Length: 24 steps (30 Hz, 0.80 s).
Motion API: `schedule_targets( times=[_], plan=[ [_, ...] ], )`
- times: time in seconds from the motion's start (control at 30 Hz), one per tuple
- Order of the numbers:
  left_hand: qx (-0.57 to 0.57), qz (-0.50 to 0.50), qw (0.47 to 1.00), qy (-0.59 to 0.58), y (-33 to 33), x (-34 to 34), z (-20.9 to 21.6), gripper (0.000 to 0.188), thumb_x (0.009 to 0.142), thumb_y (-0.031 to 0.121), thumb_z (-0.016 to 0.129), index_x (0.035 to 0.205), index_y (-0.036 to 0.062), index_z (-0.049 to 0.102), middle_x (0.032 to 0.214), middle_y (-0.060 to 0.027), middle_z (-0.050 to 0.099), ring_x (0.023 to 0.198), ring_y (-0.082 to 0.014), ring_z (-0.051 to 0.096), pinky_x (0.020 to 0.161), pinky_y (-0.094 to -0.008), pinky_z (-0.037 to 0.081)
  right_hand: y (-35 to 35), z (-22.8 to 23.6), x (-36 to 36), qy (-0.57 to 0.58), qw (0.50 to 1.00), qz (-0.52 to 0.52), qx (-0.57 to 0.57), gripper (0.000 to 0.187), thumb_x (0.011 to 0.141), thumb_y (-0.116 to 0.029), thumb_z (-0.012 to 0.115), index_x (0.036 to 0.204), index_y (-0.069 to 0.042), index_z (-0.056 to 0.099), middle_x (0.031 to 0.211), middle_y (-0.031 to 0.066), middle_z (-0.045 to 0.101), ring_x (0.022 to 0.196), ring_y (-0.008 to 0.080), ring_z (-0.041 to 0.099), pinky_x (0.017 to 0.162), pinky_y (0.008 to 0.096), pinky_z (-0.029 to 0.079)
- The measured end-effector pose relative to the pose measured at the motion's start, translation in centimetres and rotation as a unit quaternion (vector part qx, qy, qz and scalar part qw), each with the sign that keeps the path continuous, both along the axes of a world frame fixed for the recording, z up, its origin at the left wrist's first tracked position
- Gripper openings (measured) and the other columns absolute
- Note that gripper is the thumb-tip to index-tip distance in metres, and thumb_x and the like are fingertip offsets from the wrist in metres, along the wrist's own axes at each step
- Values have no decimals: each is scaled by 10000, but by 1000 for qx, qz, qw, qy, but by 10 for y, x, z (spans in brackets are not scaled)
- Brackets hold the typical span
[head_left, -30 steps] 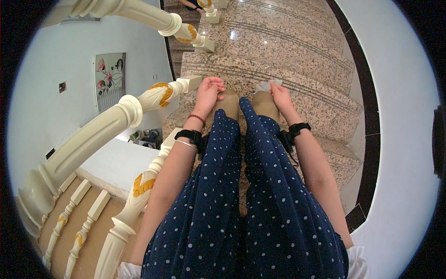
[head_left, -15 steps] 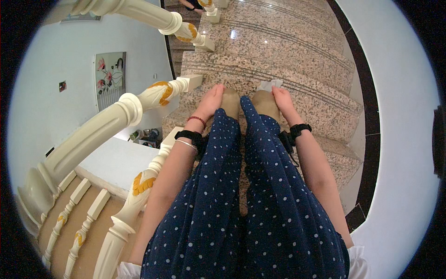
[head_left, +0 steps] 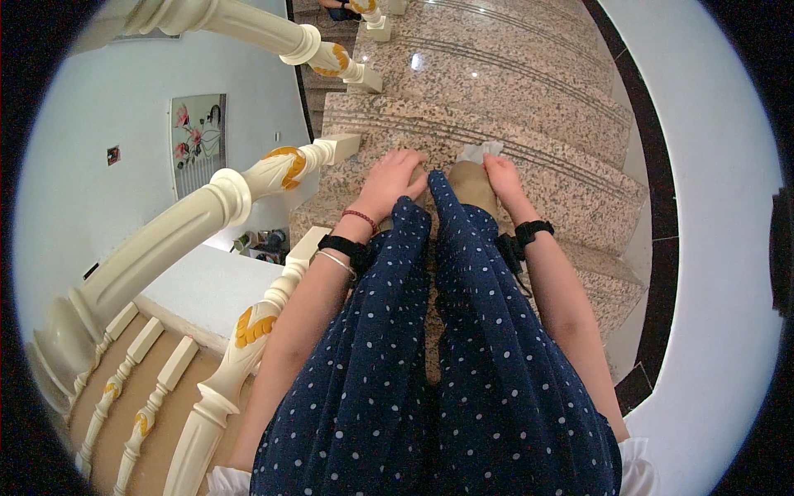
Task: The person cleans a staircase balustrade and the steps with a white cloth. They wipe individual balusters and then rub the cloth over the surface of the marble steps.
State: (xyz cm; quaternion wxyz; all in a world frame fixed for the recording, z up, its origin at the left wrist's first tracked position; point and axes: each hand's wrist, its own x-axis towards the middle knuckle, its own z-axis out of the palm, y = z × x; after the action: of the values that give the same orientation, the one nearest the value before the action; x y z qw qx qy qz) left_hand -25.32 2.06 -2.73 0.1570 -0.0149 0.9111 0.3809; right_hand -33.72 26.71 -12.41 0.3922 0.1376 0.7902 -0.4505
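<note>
My left hand (head_left: 392,183) lies over my left knee, palm down, its fingers stretched out and slightly apart. It holds nothing that I can see. Beside my right knee (head_left: 471,183), my right hand (head_left: 503,175) pinches a crumpled white tissue (head_left: 480,151). The tissue sticks out past the fingertips, just beyond the knee. Dark blue dotted fabric (head_left: 438,331) covers my thighs. A black band (head_left: 346,245) circles my left wrist, along with a red beaded bracelet (head_left: 361,217), and another black band (head_left: 533,230) is on my right wrist.
Speckled stone stairs (head_left: 496,58) with dark grooved lines spread before me. Cream balusters (head_left: 190,217) with gold leaf carving stand on the left. A white wall (head_left: 719,207) with dark skirting (head_left: 664,273) runs along the right. Part of another person (head_left: 341,8) shows at the top.
My left hand has turned from the outer side of the left knee to lie over it, fingers now spread. The right hand keeps its place with the tissue.
</note>
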Motion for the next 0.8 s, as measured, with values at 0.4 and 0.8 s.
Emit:
schedule_targets(
  times=[0.4,0.8],
  plan=[
    [-35,-152,987,31,12,-9,25,240,769,285,570,758,68,673,967,-60,642,1214,-285,443,1086,-451,268,-2,6,0,-2,1000,9,15,396,899,-346,509,773,14,616,735,65,628,675,158,566,654,311,445],
    [16,-171,984,-39,30,-9,28,240,768,288,562,778,69,660,897,-219,637,927,-364,601,855,-438,470,-4,4,4,19,1000,-5,-4,343,894,-296,510,733,-4,593,682,25,579,639,129,504,622,303,420]
  ],
)
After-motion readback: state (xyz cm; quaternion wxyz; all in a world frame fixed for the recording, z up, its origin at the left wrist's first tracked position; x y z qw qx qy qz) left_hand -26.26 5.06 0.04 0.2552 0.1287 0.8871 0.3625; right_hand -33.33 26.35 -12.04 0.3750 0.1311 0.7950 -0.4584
